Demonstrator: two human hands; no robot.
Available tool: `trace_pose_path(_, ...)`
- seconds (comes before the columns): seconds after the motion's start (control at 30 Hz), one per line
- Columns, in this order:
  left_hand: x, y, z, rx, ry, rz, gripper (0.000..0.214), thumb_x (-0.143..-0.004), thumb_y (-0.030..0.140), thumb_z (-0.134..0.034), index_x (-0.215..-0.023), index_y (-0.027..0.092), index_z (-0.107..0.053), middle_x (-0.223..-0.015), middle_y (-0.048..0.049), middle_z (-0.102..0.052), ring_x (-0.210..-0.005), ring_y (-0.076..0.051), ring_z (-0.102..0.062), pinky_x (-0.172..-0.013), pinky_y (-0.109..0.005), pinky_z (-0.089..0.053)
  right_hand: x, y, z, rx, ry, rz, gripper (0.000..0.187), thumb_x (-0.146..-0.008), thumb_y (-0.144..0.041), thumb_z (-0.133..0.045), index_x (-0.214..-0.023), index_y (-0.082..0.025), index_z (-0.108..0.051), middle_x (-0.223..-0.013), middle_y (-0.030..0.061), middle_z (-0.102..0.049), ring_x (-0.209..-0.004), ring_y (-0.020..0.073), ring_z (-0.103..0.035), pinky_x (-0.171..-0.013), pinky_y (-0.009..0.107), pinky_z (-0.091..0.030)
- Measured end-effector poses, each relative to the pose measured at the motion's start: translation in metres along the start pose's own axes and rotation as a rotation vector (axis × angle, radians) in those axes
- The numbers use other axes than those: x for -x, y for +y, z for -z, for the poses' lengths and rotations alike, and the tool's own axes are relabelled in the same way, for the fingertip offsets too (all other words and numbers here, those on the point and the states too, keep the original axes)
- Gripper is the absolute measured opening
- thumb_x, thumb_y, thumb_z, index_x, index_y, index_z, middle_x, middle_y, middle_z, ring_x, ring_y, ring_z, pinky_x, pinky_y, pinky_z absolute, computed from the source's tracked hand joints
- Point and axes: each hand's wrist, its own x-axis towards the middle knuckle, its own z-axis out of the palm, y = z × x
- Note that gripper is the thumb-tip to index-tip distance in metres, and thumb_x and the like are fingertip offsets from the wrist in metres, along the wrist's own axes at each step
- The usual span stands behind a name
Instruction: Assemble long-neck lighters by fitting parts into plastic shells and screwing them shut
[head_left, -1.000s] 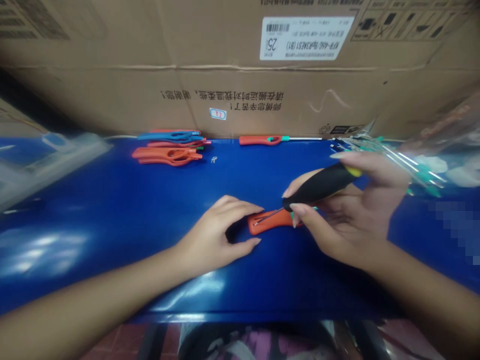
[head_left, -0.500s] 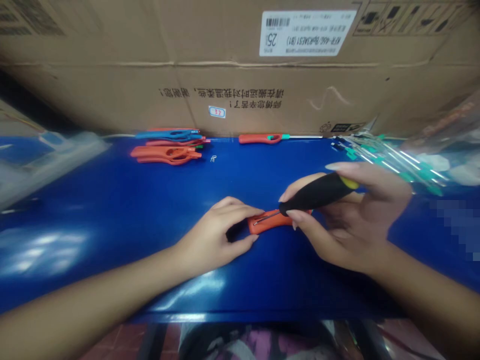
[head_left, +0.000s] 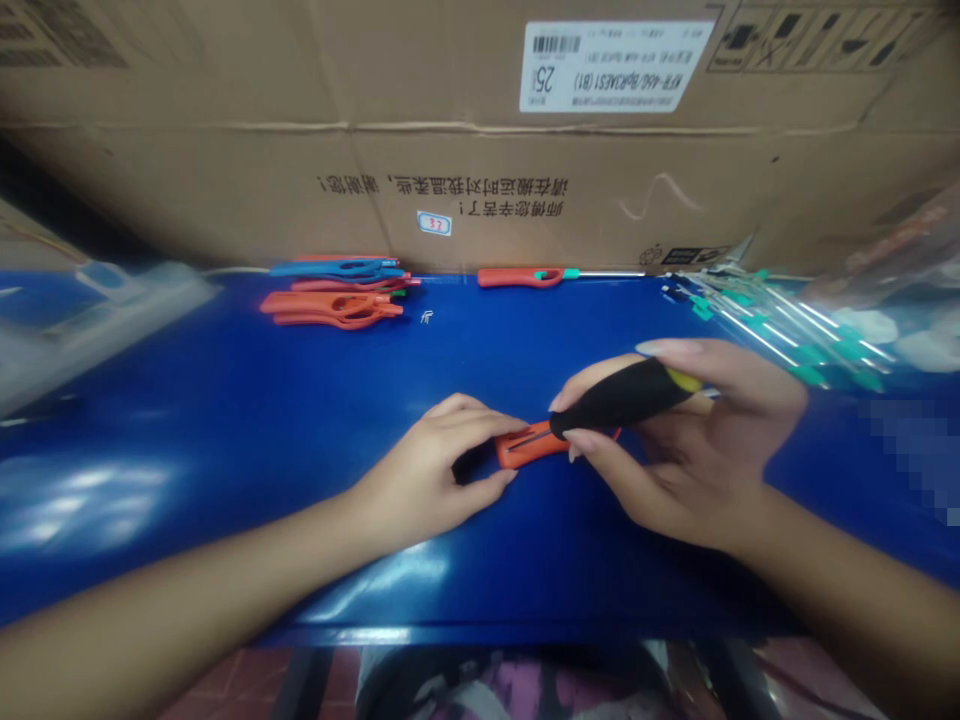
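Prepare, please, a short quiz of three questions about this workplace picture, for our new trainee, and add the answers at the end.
1. What does the right-hand grip hold?
A) a blue casing
B) a black-handled tool
C) a paper label

2. True or false: the left-hand grip is at the left end of the orange casing being worked on.

3. Fill in, as the camera sees it: the rods with green parts lie on the far ____ side of the blue table.

Key: 1. B; 2. True; 3. right

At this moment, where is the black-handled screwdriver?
In the head view, right of centre, the black-handled screwdriver is in the right hand, pointing left over the orange lighter body.
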Motion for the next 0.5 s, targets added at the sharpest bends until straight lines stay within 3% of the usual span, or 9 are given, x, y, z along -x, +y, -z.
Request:
trace_pose_path(0.07, -0.0001, -0.0004, -0.0002, 0.002, -0.002, -0.004, 0.036, -0.088, 0.017, -0.071, -0.124, 0.018, -0.065, -0.113, -0.0048, -0.073, -0.107, -0.018, -0.062, -0.097, -0.033, -0.052, -0.0007, 0.0000, -0.0015, -0.023, 0.000, 0.018, 0.030, -0.090, -0.016, -0.067, -0.118, -0.025, -0.059, -0.104, 0.0084, -0.069, -0.079, 0.0192, -0.070, -0.067, 0.033, -0.064)
trace_pose_path(0.23, -0.0008, -0.0013, -0.0012, 0.011, -0.005, -0.007, 0.037, -0.088, 0.017, -0.071, -0.125, 0.017, -0.065, -0.114, -0.0056, -0.073, -0.107, -0.019, -0.062, -0.098, -0.035, -0.052, -0.0022, 0.0008, -0.0075, -0.159, 0.104, 0.122, 0.067, -0.084, -0.001, -0.068, -0.142, -0.021, -0.041, -0.108, 0.0092, -0.063, -0.088, 0.0169, -0.070, -0.070, 0.027, -0.065)
trace_pose_path(0.5, -0.0005, -0.0011, -0.0006, 0.017, -0.014, -0.013, 0.039, -0.088, 0.017, -0.071, -0.127, 0.018, -0.065, -0.115, -0.0059, -0.073, -0.106, -0.019, -0.063, -0.097, -0.035, -0.051, -0.0004, 0.0023, -0.0089, -0.199, 0.109, 0.113, 0.077, -0.082, 0.003, -0.069, -0.148, -0.021, -0.036, -0.107, 0.0073, -0.060, -0.096, 0.0160, -0.069, -0.076, 0.024, -0.065)
